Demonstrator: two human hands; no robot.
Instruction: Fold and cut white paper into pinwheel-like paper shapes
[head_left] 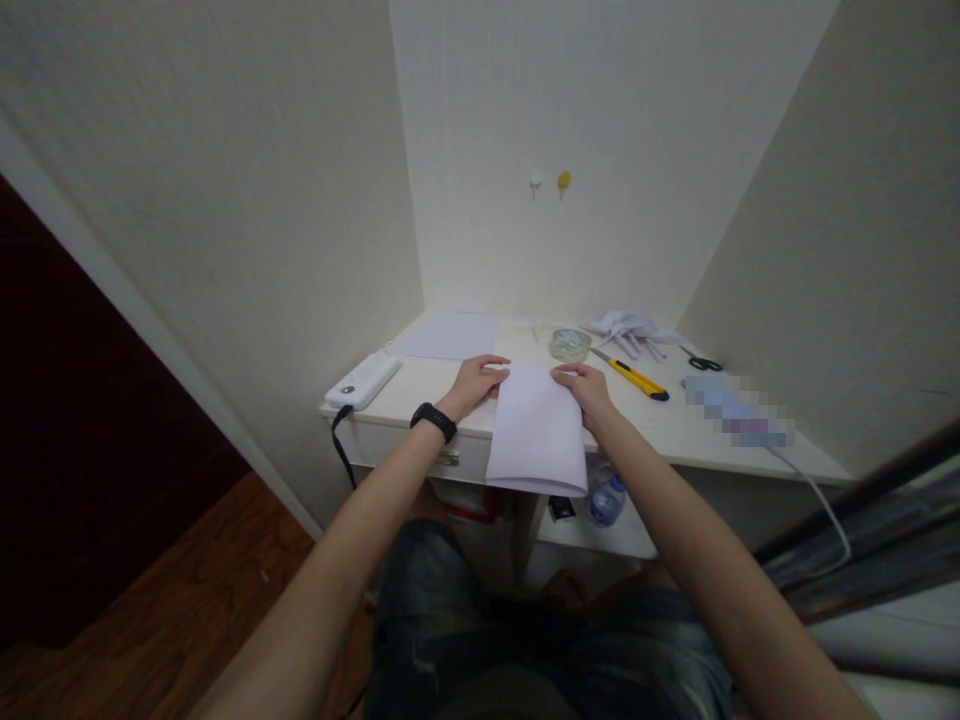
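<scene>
Your left hand & right hand each pinch a far corner of the paper sheet overhanging the worktop w/ fingers closed, so keep edges aligned.

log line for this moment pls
left hand: on paper sheet far-left corner | right hand: on far-right corner | sheet overhangs desk edge | tape roll, yellow knife beyond
</scene>
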